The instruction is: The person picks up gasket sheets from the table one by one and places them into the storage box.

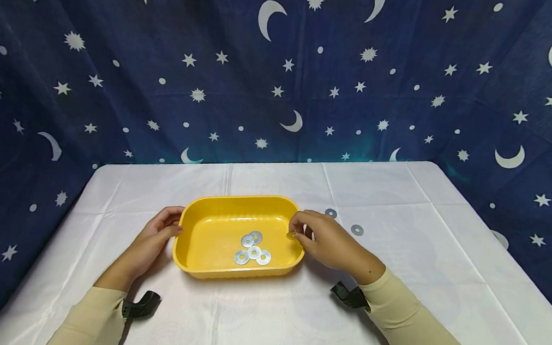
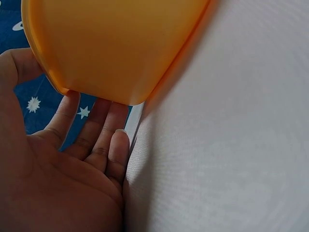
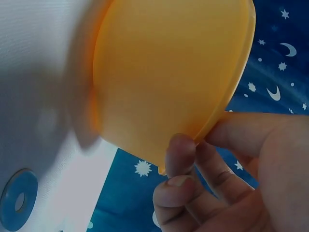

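Observation:
A yellow plastic tray (image 1: 228, 271) stands on the white-covered table, with several flat metal washers (image 1: 254, 253) grouped on its floor, some overlapping. At its left end my left hand (image 1: 152, 238) holds the rim, the thumb and fingertips against the tray wall (image 2: 116, 53). My right hand (image 1: 326, 240) is at the right end, pinching a single washer (image 1: 291, 234) just inside the rim; its fingers hide part of it. The right wrist view shows that hand's bent fingers (image 3: 181, 154) close against the tray's edge, the pinched washer out of sight there.
Two more washers lie on the cloth right of the tray, one farther back (image 1: 331, 213) and one nearer (image 1: 357, 230). A dark blue curtain (image 1: 244, 82) with moons and stars hangs behind and beside the table (image 1: 253, 324). Dark straps sit on both wrists.

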A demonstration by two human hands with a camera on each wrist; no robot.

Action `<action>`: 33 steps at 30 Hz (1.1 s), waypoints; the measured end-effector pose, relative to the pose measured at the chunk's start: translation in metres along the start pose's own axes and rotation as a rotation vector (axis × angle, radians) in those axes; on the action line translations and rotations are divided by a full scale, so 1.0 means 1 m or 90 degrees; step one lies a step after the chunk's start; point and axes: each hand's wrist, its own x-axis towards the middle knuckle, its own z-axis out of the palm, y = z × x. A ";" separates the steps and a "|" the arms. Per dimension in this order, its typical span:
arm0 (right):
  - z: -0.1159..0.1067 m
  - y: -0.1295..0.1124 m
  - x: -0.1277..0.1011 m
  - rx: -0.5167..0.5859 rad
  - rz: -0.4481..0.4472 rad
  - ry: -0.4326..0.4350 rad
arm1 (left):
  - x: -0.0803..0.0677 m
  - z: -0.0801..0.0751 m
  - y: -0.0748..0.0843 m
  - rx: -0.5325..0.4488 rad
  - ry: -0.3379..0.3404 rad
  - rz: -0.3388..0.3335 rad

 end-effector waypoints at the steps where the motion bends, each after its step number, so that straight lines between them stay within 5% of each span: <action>1: 0.000 0.000 0.000 0.002 -0.002 0.000 | 0.000 0.000 0.000 0.001 0.000 -0.002; 33: -0.020 0.007 -0.003 -0.001 0.028 0.023 | 0.000 0.000 0.001 0.007 0.006 -0.017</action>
